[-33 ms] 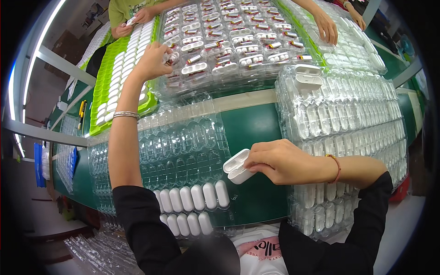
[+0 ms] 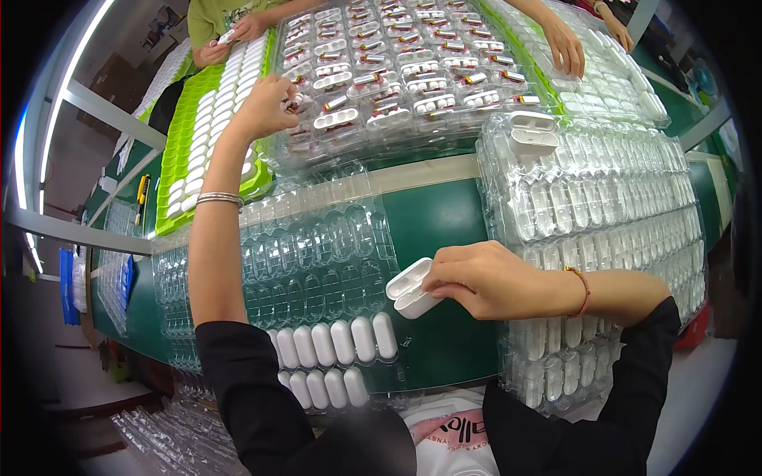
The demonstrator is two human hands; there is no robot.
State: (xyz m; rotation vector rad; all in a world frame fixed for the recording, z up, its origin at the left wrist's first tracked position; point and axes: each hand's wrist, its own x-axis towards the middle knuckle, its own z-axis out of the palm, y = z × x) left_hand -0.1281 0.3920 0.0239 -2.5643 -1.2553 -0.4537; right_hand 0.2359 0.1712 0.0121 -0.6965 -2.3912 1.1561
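My right hand [image 2: 488, 279] grips a white earphone charging case [image 2: 410, 290], its lid hinged open, above the green table. My left hand [image 2: 266, 107] reaches to the near left edge of a clear tray [image 2: 413, 131]. Its fingers are pinched together; whatever they hold is hidden. Rows of small white parts and red-and-silver cylinders [image 2: 336, 103] fill that tray. Left of my right hand lies a clear blister tray [image 2: 317, 262]. Closed white cases [image 2: 343, 341] stand in its two nearest rows.
A stack of clear trays with cases [image 2: 595, 230] rises on the right, with one open case [image 2: 533, 132] on top. A green tray of white cases [image 2: 208, 119] lies at the far left. Across the table are a co-worker's hands [image 2: 250, 28] and another person's hand [image 2: 565, 49].
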